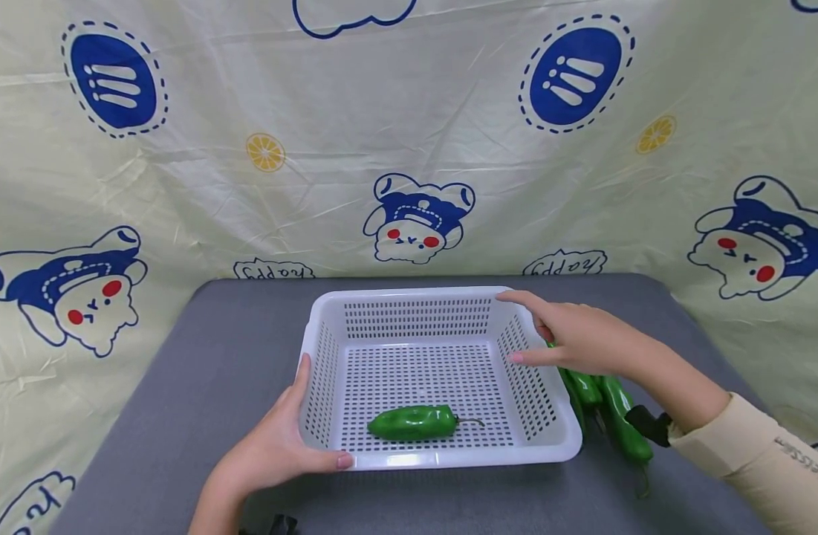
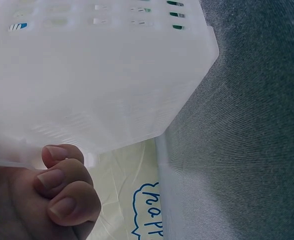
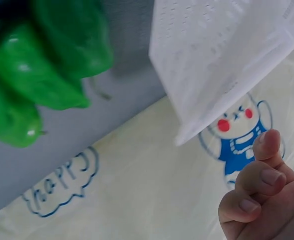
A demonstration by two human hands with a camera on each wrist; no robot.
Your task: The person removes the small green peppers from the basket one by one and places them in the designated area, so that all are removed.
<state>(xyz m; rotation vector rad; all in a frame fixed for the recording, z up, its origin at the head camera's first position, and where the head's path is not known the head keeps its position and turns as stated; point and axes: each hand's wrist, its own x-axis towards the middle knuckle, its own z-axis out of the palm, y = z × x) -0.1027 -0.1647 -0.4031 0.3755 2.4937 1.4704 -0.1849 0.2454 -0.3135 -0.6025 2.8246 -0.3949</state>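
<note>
A white perforated plastic basket (image 1: 442,458) sits on the grey cloth, one green pepper (image 1: 414,423) lying near its front wall. My left hand (image 1: 268,442) grips the basket's near-left corner, thumb on the front rim; the left wrist view shows curled fingertips (image 2: 64,182) by the rim. Over the right wall hovers my right hand (image 1: 579,338), forefinger and thumb spread apart, nothing held. In the right wrist view that hand (image 3: 266,195) appears clear of the basket, some fingers bent. Several more green peppers (image 1: 624,423) lie right of the basket, partly hidden by the basket and right hand.
The grey-covered table (image 1: 248,334) extends on both sides of the basket. A pale printed curtain (image 1: 409,96) hangs behind the table's far edge. On my right wrist is a black strap (image 1: 649,425), below a beige sleeve (image 1: 763,453).
</note>
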